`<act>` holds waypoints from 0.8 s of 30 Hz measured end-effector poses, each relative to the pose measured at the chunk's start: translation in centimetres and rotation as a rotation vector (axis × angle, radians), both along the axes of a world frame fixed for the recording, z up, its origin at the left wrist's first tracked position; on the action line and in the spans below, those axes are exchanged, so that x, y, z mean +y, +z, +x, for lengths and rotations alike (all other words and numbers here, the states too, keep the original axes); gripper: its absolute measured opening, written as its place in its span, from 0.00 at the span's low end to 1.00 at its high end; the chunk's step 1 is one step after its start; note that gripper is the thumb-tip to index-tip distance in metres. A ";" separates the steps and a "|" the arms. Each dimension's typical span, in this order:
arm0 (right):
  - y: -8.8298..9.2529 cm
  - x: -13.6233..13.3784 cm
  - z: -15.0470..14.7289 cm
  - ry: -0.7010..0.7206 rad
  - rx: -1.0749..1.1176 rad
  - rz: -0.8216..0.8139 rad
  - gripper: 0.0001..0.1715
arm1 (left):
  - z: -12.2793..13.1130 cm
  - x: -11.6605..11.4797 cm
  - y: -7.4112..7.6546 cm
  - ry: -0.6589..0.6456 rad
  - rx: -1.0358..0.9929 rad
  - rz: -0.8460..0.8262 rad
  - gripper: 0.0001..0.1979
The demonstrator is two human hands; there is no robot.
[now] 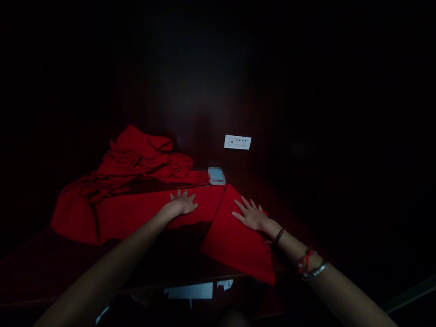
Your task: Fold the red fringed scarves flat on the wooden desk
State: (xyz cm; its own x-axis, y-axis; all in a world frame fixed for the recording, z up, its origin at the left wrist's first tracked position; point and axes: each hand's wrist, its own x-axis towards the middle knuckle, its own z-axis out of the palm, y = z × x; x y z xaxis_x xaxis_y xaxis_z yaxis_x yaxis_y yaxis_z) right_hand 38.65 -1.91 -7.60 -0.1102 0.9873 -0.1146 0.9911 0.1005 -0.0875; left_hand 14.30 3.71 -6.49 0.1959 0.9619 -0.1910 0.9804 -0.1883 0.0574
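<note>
A long red scarf [132, 213] lies across a dark wooden surface, its right end turned at an angle and reaching down to the front edge. My left hand [184, 203] rests flat on the scarf's middle stretch, fingers spread, a ring on one finger. On the angled right part lies my right hand [251, 215], palm down with fingers apart. Both hands touch the cloth without gripping it. Behind, at the left, is a heap of red fringed cloth [143, 152]; whether it joins the scarf I cannot tell.
A small pale-blue item [216, 176], blurred out, sits just behind the scarf. A white wall socket [237, 142] is on the dark back panel. White paper [190, 290] shows below the surface's front edge [136, 287]. The surroundings are very dark.
</note>
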 end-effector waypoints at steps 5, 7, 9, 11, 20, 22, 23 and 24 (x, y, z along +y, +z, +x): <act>2.8 2.7 -0.2 0.222 -0.039 0.147 0.26 | 1.5 0.1 -0.6 -0.261 -0.095 0.156 0.25; 3.4 4.4 -1.0 0.356 -0.093 0.242 0.25 | 1.5 0.2 -1.5 -0.287 -0.132 0.127 0.26; 3.8 6.2 -1.8 0.466 -0.173 0.246 0.24 | 1.1 0.5 -2.3 -0.301 -0.153 0.116 0.27; 4.1 7.9 -2.5 0.505 -0.248 0.198 0.19 | 0.7 0.7 -2.7 -0.320 -0.166 0.131 0.27; 5.4 9.1 1.3 0.398 0.221 0.271 0.23 | 0.8 0.5 -3.1 -0.322 -0.160 0.213 0.26; 4.7 7.2 0.8 0.267 0.325 0.287 0.27 | 0.7 0.7 -3.1 -0.288 -0.162 0.270 0.26; 4.4 6.3 0.1 0.184 0.336 0.284 0.29 | 0.5 1.0 -3.0 -0.261 -0.160 0.313 0.26; 4.1 5.4 -0.9 0.104 0.324 0.280 0.31 | 0.1 1.4 -2.9 -0.224 -0.153 0.362 0.25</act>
State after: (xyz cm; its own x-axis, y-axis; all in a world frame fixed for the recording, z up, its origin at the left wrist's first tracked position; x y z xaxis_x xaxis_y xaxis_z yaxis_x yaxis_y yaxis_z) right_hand 37.72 3.50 -3.49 -0.1971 0.9570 0.2127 0.9003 0.2626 -0.3471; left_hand 14.42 5.07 -9.35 0.4063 0.8922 0.1971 0.8987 -0.4292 0.0899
